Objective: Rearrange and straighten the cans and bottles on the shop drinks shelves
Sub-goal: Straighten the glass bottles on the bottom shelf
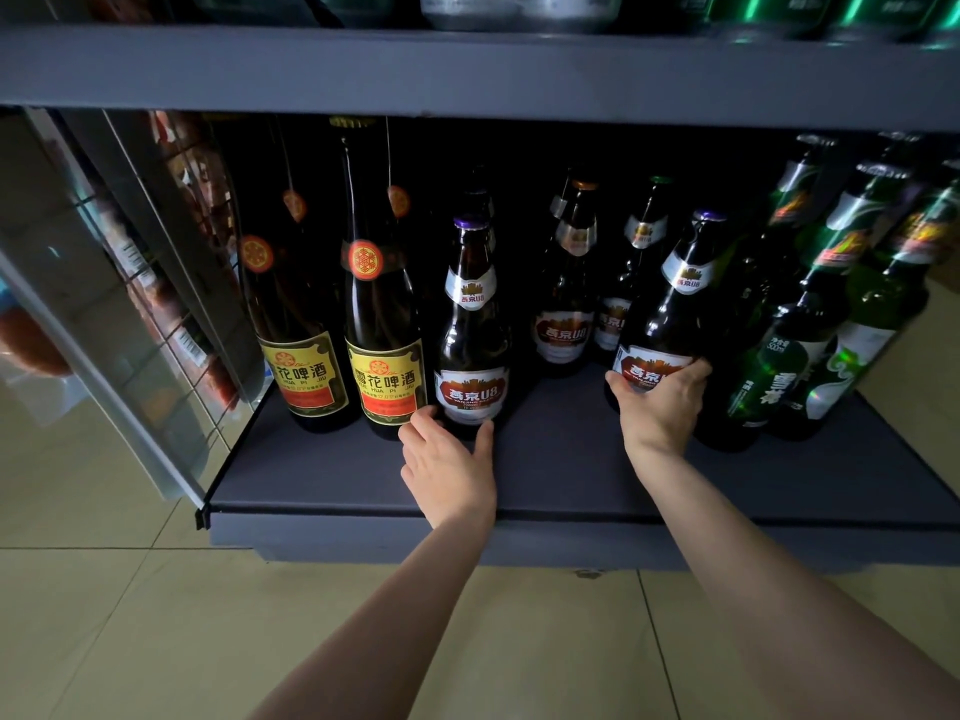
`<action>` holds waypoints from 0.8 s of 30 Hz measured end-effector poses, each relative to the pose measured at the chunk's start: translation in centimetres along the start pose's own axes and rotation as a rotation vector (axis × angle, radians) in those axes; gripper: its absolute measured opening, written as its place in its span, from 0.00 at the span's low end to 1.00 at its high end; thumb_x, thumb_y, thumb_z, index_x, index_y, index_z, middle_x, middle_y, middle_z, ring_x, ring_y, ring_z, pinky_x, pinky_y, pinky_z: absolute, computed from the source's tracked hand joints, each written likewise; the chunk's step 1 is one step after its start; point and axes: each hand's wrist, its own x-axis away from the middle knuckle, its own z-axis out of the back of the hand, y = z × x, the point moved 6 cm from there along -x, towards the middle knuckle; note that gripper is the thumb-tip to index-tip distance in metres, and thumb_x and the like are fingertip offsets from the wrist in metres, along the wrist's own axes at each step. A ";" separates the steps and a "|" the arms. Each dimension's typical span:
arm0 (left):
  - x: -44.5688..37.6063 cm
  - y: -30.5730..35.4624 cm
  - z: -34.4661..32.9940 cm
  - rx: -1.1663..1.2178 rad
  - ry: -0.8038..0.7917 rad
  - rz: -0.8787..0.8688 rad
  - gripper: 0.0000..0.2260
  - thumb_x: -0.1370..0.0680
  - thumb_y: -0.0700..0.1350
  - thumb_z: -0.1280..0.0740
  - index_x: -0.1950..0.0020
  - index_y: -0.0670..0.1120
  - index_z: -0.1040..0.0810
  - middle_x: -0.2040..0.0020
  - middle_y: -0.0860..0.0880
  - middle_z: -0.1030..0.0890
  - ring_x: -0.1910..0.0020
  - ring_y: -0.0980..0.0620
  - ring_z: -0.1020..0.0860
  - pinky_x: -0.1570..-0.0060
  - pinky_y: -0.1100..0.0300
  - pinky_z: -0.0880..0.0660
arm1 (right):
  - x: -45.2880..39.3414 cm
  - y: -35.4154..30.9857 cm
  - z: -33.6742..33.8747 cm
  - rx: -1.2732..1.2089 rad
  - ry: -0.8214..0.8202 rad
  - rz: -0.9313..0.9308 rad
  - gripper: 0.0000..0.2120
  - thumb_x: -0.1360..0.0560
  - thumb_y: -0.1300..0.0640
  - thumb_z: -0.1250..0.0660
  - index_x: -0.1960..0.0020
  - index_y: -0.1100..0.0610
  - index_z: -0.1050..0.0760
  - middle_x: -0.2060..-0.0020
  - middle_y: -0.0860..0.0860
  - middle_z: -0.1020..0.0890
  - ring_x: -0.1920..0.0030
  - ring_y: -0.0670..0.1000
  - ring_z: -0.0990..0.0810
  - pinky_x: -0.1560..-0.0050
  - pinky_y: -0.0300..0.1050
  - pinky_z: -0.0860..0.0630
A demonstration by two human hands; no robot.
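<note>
On the bottom grey shelf (561, 459) stand dark beer bottles. My left hand (449, 467) grips the base of an upright U8 bottle (471, 324) with a purple cap, thumb on its right side. My right hand (660, 407) holds the lower part of a second U8 bottle (670, 309), which leans to the right. Behind them stand two more U8 bottles (569, 298) (626, 283). Left of my left hand stand two tall brown bottles with yellow labels (298, 324) (382, 330).
Green bottles (810, 324) crowd the shelf's right side, close to the tilted bottle. A wire rack panel (171, 304) borders the shelf on the left. The upper shelf (467, 70) carries cans. Beige floor tiles (156, 615) lie below.
</note>
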 end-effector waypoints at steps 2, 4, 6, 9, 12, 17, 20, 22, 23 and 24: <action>0.0 0.1 0.0 -0.003 0.002 -0.001 0.23 0.26 0.50 0.31 0.37 0.41 0.34 0.40 0.42 0.30 0.40 0.43 0.30 0.44 0.53 0.35 | 0.2 -0.2 0.2 0.016 -0.014 0.032 0.37 0.33 0.57 0.24 0.33 0.67 0.41 0.37 0.62 0.30 0.36 0.61 0.29 0.38 0.53 0.30; 0.1 0.1 0.1 -0.005 0.001 -0.001 0.23 0.26 0.50 0.31 0.37 0.41 0.34 0.40 0.43 0.30 0.40 0.43 0.30 0.44 0.53 0.35 | 0.6 -0.3 0.4 0.022 -0.031 0.042 0.37 0.33 0.56 0.24 0.33 0.67 0.40 0.37 0.62 0.30 0.36 0.61 0.29 0.39 0.52 0.29; 0.1 0.2 0.1 -0.005 0.002 -0.001 0.23 0.26 0.50 0.31 0.37 0.41 0.34 0.40 0.43 0.30 0.40 0.43 0.30 0.43 0.53 0.35 | 1.0 -0.6 0.3 0.024 -0.045 0.050 0.38 0.34 0.56 0.24 0.33 0.67 0.40 0.38 0.62 0.29 0.37 0.61 0.29 0.40 0.52 0.29; 0.0 0.2 0.2 0.003 0.005 -0.003 0.23 0.26 0.50 0.31 0.37 0.40 0.34 0.40 0.42 0.30 0.40 0.42 0.30 0.43 0.52 0.35 | 1.9 -1.0 0.0 0.027 -0.078 0.075 0.37 0.35 0.55 0.23 0.35 0.66 0.39 0.39 0.61 0.28 0.38 0.61 0.28 0.43 0.51 0.28; 0.1 0.2 0.2 0.005 0.002 -0.002 0.23 0.26 0.50 0.31 0.37 0.40 0.34 0.40 0.42 0.30 0.40 0.42 0.30 0.43 0.52 0.35 | 2.9 -1.6 -0.9 0.026 -0.125 0.094 0.37 0.36 0.54 0.22 0.36 0.65 0.38 0.40 0.60 0.28 0.39 0.60 0.27 0.43 0.52 0.28; 0.0 0.1 0.1 0.005 -0.001 -0.003 0.23 0.26 0.50 0.31 0.37 0.41 0.34 0.40 0.42 0.30 0.40 0.43 0.30 0.43 0.53 0.35 | 3.9 -2.8 -2.3 0.020 -0.171 0.104 0.38 0.36 0.54 0.22 0.35 0.65 0.38 0.39 0.59 0.28 0.39 0.59 0.28 0.41 0.52 0.28; -0.1 0.0 0.0 -0.004 0.004 -0.007 0.23 0.26 0.50 0.31 0.37 0.41 0.34 0.40 0.42 0.30 0.40 0.43 0.30 0.43 0.52 0.35 | 4.3 -2.9 -2.3 0.035 -0.164 0.103 0.37 0.36 0.53 0.22 0.36 0.64 0.38 0.40 0.59 0.28 0.40 0.60 0.27 0.43 0.52 0.28; -0.1 0.0 0.0 -0.008 0.007 -0.010 0.23 0.26 0.50 0.31 0.38 0.41 0.34 0.40 0.43 0.30 0.40 0.43 0.29 0.44 0.53 0.35 | 4.4 -2.9 -2.2 0.045 -0.167 0.110 0.37 0.36 0.53 0.22 0.36 0.64 0.38 0.40 0.59 0.28 0.40 0.59 0.26 0.45 0.51 0.27; -0.1 -0.1 0.0 -0.009 0.008 -0.010 0.23 0.26 0.50 0.31 0.38 0.41 0.34 0.41 0.43 0.30 0.40 0.43 0.29 0.44 0.53 0.35 | 4.4 -2.8 -2.2 0.048 -0.172 0.110 0.37 0.36 0.53 0.22 0.36 0.64 0.38 0.40 0.58 0.28 0.40 0.59 0.26 0.45 0.50 0.27; -0.1 0.0 0.0 -0.010 0.009 -0.011 0.23 0.26 0.50 0.31 0.38 0.41 0.34 0.41 0.43 0.30 0.40 0.43 0.29 0.44 0.53 0.35 | 4.4 -2.8 -2.2 0.048 -0.176 0.110 0.37 0.36 0.53 0.22 0.36 0.64 0.38 0.40 0.58 0.28 0.40 0.59 0.27 0.45 0.50 0.27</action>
